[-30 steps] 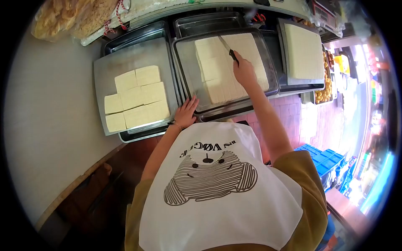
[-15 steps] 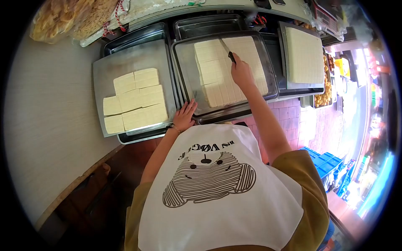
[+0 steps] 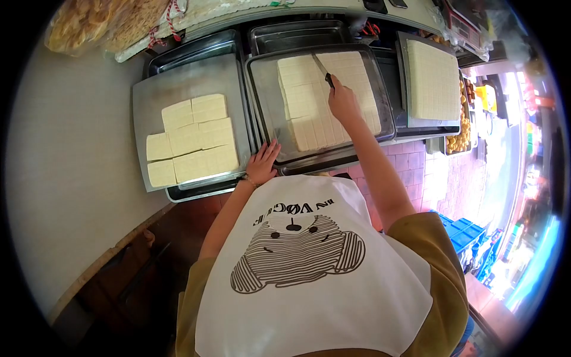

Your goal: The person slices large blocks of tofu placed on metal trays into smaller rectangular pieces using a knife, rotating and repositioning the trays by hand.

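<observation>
My right hand (image 3: 344,102) is closed around the dark handle of a knife (image 3: 322,68), whose blade lies over the far part of a scored slab of tofu (image 3: 321,122). That slab sits on a metal tray (image 3: 267,107) in front of me. Fingers spread, my left hand (image 3: 262,163) rests at the tray's near left corner and holds nothing. To its left, cut tofu blocks (image 3: 199,140) lie in uneven rows on a flat metal sheet (image 3: 148,107).
Another whole tofu slab (image 3: 433,80) stands on a board at the right. Beyond it is a tray of round golden pieces (image 3: 459,140). Bags of yellowish food (image 3: 89,27) lie at the far left, and a blue crate (image 3: 458,232) stands low on the right.
Very little differs. The knife and my right hand are at nearly the same spot on the slab, and my left hand stays at the tray corner. The view has shifted slightly.
</observation>
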`<state>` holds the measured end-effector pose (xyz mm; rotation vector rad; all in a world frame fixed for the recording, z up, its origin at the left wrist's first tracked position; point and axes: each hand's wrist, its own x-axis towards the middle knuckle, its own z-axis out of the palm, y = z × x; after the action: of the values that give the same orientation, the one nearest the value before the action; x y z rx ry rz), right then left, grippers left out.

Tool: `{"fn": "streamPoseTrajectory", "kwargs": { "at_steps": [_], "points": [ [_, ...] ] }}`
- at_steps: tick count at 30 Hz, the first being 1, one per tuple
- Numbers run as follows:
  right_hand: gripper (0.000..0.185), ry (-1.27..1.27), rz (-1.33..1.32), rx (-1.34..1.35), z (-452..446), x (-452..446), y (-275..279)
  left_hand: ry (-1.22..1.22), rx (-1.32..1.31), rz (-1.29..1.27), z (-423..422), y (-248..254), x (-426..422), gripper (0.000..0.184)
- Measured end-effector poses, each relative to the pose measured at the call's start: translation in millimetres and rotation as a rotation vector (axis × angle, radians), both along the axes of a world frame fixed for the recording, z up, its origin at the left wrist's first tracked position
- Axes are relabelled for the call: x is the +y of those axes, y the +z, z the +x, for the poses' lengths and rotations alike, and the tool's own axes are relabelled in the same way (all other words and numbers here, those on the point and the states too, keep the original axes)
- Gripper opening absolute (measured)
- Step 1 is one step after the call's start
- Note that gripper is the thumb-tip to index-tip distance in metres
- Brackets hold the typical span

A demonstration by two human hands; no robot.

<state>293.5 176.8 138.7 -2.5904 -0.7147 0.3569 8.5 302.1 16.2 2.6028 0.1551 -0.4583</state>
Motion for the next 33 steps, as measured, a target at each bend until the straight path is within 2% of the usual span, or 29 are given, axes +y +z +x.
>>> {"fn": "streamPoseTrajectory", "kwargs": {
  "at_steps": [11, 26, 33],
  "points": [
    [0.043, 0.013, -0.185, 0.066, -6.3, -1.9, 8.5, 0.003, -0.03, 0.006, -1.3, -3.1, 0.5, 0.093],
    [0.04, 0.0, -0.213, 0.066, -24.8, -27.1, 10.9, 0.004, 0.026, -0.015, 0.3, 0.0, 1.2, 0.092],
    [0.042, 0.023, -0.24, 0.055, -39.6, -41.6, 12.8, -0.001, -0.037, 0.018, -1.7, -8.4, 1.8, 0.091]
  ]
}}
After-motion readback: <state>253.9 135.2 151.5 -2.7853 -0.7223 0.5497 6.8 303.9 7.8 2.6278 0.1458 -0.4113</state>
